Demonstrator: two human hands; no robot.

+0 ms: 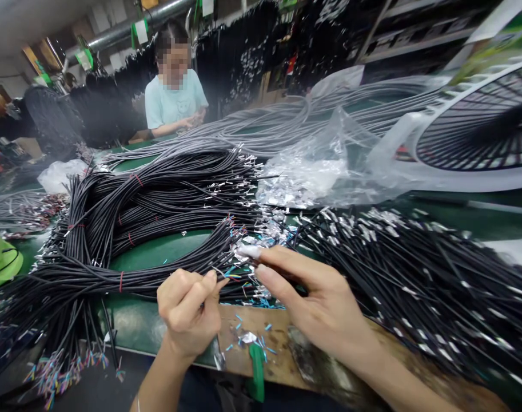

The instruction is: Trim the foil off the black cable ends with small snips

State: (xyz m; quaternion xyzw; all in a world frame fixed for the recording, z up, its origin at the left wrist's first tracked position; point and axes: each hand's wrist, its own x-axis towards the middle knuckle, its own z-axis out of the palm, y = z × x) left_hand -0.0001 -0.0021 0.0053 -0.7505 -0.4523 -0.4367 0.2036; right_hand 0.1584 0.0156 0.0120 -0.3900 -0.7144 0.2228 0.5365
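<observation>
My left hand (190, 309) is closed in a pinch around the end of a black cable. Thin coloured wires (232, 276), blue and yellow among them, fan out past its fingertips. To the right, my right hand (316, 297) has its fingers stretched out, with thumb and index finger apart near those wires. A white cover (249, 251) sits on the index fingertip. Behind both hands lies a bundle of black cables (158, 280) tied with a red band (121, 281). A pile of black cables (398, 274) with silvery foil ends spreads beyond my right hand.
Blue offcuts and foil lie on a brown board (235, 360) near a green handle (256, 372). A clear plastic bag (312, 166), grey cables (278, 123) and a white fan (470, 126) occupy the back. Across the green table (153, 254) is a person in light blue (175, 103).
</observation>
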